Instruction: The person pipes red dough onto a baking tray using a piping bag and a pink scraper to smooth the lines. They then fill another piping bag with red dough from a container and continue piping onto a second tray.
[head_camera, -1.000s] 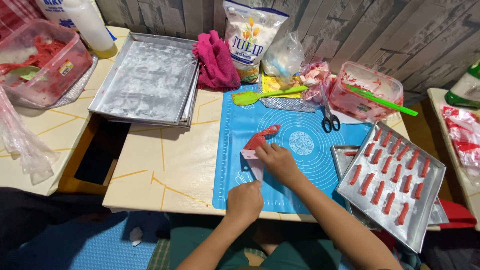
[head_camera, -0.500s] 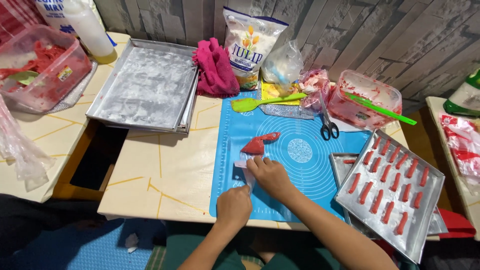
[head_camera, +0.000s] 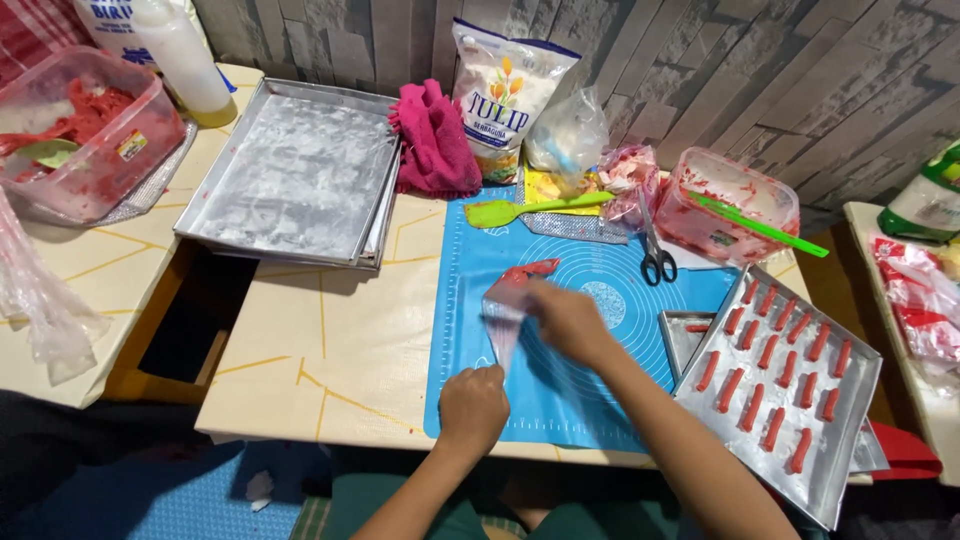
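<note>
A tall white flour bag with a yellow-and-blue label (head_camera: 505, 90) stands against the grey wall, a knotted clear plastic bag (head_camera: 566, 135) just beside it. On the blue silicone baking mat (head_camera: 590, 400), the right hand (head_camera: 568, 318) grips a clear plastic piping bag holding red paste (head_camera: 510, 300), which is blurred. The left hand (head_camera: 473, 405) pinches its narrow lower tip, fingers curled. A tilted metal tray of red sticks (head_camera: 780, 400) sits at right.
</note>
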